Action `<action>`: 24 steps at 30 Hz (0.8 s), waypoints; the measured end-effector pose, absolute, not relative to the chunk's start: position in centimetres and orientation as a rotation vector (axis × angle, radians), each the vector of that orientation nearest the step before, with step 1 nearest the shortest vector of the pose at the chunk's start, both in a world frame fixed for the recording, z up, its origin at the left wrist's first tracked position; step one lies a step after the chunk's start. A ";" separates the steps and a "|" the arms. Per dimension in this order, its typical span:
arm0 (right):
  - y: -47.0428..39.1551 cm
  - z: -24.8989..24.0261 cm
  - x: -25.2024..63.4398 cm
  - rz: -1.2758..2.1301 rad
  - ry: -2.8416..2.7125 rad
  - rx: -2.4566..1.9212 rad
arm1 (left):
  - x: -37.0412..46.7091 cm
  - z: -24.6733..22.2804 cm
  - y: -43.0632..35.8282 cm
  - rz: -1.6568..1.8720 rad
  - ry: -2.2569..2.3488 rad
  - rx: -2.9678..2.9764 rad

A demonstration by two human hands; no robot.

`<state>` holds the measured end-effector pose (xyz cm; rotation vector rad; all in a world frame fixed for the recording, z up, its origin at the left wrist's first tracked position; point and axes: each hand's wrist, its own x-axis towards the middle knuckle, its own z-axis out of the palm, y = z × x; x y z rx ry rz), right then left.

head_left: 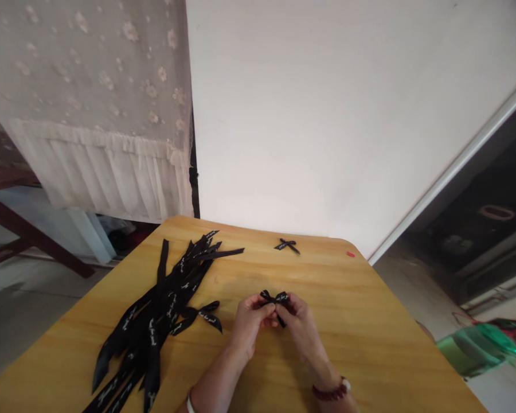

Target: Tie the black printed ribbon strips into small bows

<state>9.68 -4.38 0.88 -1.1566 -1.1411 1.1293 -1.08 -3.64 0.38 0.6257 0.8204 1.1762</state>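
Between both hands, above the wooden table (236, 287), is a small black ribbon bow (275, 298) with pale lettering. My left hand (251, 321) pinches its left side near the knot, thumb in front. The fingers of my right hand (296, 321) are closed on the right side, and a tail hangs down between the hands. To the left lies a pile of black printed ribbon strips (167, 304), with a looped piece (206, 314) at its right edge. A finished-looking black bow (287, 245) rests near the table's far edge.
A small red piece (351, 254) lies at the far right corner of the table. Behind the table stands a white panel (305, 115), with a lace curtain (112, 115) to its left. On the floor at right is a green translucent container (473, 350).
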 end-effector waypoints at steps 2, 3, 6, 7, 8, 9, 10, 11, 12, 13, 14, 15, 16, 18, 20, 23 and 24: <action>-4.4 1.0 9.6 1.145 -1.126 -1.144 | -1.1 0.4 -3.6 1.180 0.814 0.616; -4.4 1.0 9.6 1.153 -1.121 -1.138 | -1.1 0.4 -3.6 1.184 0.812 0.607; -4.5 1.2 9.6 1.186 -1.128 -1.119 | -1.1 0.6 -3.6 1.200 0.800 0.581; -4.5 1.3 9.6 1.196 -1.137 -1.112 | -1.2 0.6 -3.6 1.206 0.800 0.575; -4.5 1.3 9.6 1.200 -1.146 -1.110 | -1.2 0.7 -3.6 1.213 0.803 0.571; -4.6 1.4 9.7 1.196 -1.151 -1.113 | -1.3 0.8 -3.6 1.219 0.813 0.567; -4.6 1.5 9.8 1.188 -1.152 -1.122 | -1.4 0.9 -3.6 1.223 0.827 0.561; -4.7 1.5 9.8 1.177 -1.150 -1.136 | -1.4 0.9 -3.6 1.229 0.845 0.553; -4.7 1.6 9.9 1.164 -1.145 -1.156 | -1.5 1.0 -3.6 1.233 0.863 0.546; -4.8 1.7 9.9 1.155 -1.140 -1.177 | -1.6 1.0 -3.6 1.237 0.881 0.539; -4.9 1.8 10.0 1.150 -1.137 -1.194 | -1.6 1.0 -3.6 1.241 0.894 0.532; -4.9 1.9 10.0 1.151 -1.138 -1.203 | -1.7 1.0 -3.5 1.248 0.900 0.527; -4.9 1.9 10.0 1.156 -1.144 -1.206 | -1.7 1.0 -3.5 1.255 0.898 0.525; -4.9 1.9 10.0 1.171 -1.176 -1.192 | -1.7 1.0 -3.5 1.270 0.892 0.527; -4.8 1.6 10.1 1.167 -1.218 -1.186 | -1.7 1.0 -3.5 1.278 0.900 0.540; -4.5 0.9 10.1 1.110 -1.252 -1.232 | -1.8 1.1 -3.5 1.276 0.919 0.552; -4.4 0.7 10.1 1.095 -1.257 -1.245 | -1.8 1.1 -3.5 1.271 0.911 0.547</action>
